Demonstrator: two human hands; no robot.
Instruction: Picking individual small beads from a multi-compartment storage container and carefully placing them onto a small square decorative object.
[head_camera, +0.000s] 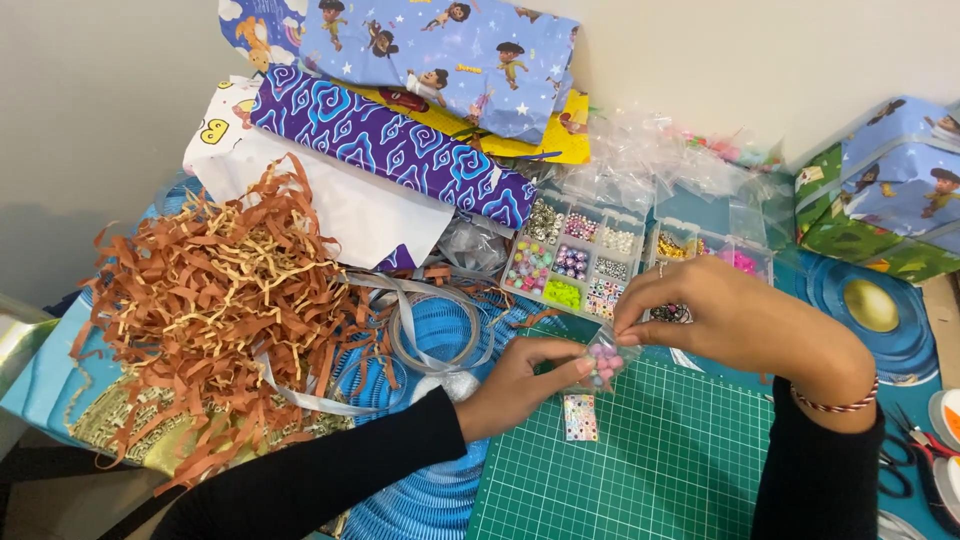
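Small clear bag of beads (603, 363) pinched by both left hand (520, 385) and right hand (730, 320), bead organizer box (575, 262) at 12 o'clock, green cutting mat (640, 460) underneath

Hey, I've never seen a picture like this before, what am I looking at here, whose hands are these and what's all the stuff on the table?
This is one picture from a camera worn on a person's head, looking down at their own two bare hands. There is no machine. The left hand and the right hand together pinch a small clear bag of pastel beads above a green cutting mat. Behind the hands sits a clear compartment box of sorted beads. To the left lie a heap of brown shredded paper and a loop of silver ribbon. Rolls of patterned wrapping paper lie at the back, and wrapped boxes stand at the right.
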